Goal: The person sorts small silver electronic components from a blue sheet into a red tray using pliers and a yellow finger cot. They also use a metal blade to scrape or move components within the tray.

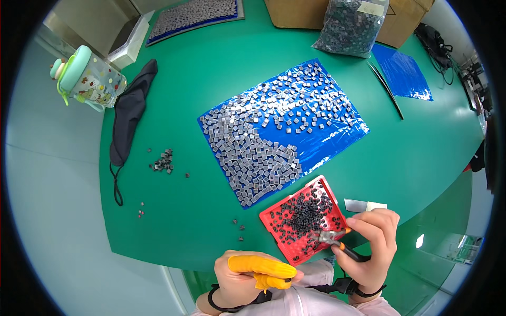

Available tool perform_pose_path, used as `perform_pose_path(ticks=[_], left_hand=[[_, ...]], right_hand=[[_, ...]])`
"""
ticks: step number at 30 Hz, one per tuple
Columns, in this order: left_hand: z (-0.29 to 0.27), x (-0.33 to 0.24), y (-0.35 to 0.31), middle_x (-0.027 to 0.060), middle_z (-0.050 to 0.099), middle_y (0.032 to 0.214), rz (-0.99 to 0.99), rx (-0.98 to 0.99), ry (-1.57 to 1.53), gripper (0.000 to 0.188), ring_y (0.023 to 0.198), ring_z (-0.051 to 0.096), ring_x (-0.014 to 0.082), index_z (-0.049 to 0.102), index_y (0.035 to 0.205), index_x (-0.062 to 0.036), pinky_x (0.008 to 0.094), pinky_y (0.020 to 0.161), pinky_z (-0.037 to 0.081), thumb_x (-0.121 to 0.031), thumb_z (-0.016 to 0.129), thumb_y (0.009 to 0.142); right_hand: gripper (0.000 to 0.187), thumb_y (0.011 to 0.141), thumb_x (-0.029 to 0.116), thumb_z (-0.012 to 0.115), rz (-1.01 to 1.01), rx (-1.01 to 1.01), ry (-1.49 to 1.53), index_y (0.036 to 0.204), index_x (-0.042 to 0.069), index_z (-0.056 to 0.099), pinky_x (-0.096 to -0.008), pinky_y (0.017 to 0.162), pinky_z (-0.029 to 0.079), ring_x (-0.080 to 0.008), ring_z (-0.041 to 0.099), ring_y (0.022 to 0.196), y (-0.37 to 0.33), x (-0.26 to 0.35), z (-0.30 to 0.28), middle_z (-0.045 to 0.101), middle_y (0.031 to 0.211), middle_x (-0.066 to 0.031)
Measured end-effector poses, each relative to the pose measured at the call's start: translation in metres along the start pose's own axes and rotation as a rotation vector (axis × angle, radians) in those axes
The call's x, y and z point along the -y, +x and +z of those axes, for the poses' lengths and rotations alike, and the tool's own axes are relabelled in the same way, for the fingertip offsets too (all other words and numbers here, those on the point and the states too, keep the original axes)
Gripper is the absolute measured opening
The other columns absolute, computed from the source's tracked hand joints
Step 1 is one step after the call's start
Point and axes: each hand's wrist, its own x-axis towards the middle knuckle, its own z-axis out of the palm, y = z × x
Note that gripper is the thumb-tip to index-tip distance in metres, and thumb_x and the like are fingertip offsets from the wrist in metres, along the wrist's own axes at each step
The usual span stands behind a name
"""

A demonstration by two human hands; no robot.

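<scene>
My right hand [377,245] is closed round pliers [331,236] with black and orange handles. Their metal jaws reach over a red tray [267,220] scattered with small black parts [305,215]. Yellow finger covers sheathe some fingers of my left hand [247,274], which is held near my body, left of the tray. Those fingers pinch a small dark piece [288,280], mostly hidden. Beyond the tray, a blue film sheet [316,145] carries many small grey square pieces [258,163], dense at the left and sparser at the far right.
Loose dark pieces [164,161] lie on the green table [174,210]. A flat blade [356,205] rests right of the tray. Tweezers [387,89], a filled plastic bag [352,29] and a cardboard box [295,13] are farther back. A drinking bottle [89,79] and dark pouch [129,116] stand left.
</scene>
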Motion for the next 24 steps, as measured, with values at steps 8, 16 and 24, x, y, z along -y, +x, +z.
perform_pose_path(ticks=[8,16,24], left_hand=[[0.009,-0.004,0.000,0.0133,0.072,0.086,0.118,-0.039,0.330,0.014,0.073,0.070,0.0189,0.070,0.089,0.0062,0.0261,0.064,0.056,0.005,0.071,0.075],[0.019,0.004,0.002,0.0158,0.071,0.089,0.106,-0.036,0.423,0.017,0.074,0.069,0.0190,0.069,0.091,0.0078,0.0261,0.063,0.057,0.010,0.067,0.075],[0.027,0.003,0.001,0.0210,0.069,0.091,0.002,-0.038,0.165,0.011,0.079,0.070,0.0247,0.067,0.089,0.0101,0.0328,0.069,0.060,0.012,0.064,0.078]], right_hand=[[0.050,0.050,0.012,0.078,0.010,0.027,-0.030,0.097,0.007,0.063,-0.0394,0.078,0.042,-0.0280,0.052,0.091,-0.001,-0.002,-0.003,0.060,0.094,-0.0073],[0.051,0.049,0.016,0.080,-0.006,0.006,0.230,0.096,0.006,0.063,-0.0362,0.072,0.043,-0.0249,0.055,0.082,-0.006,-0.006,-0.010,0.060,0.090,-0.0075],[0.047,0.051,0.016,0.081,-0.035,0.029,0.320,0.093,0.007,0.063,-0.0334,0.068,0.042,-0.0223,0.055,0.077,-0.009,-0.005,-0.008,0.061,0.087,-0.0061]])
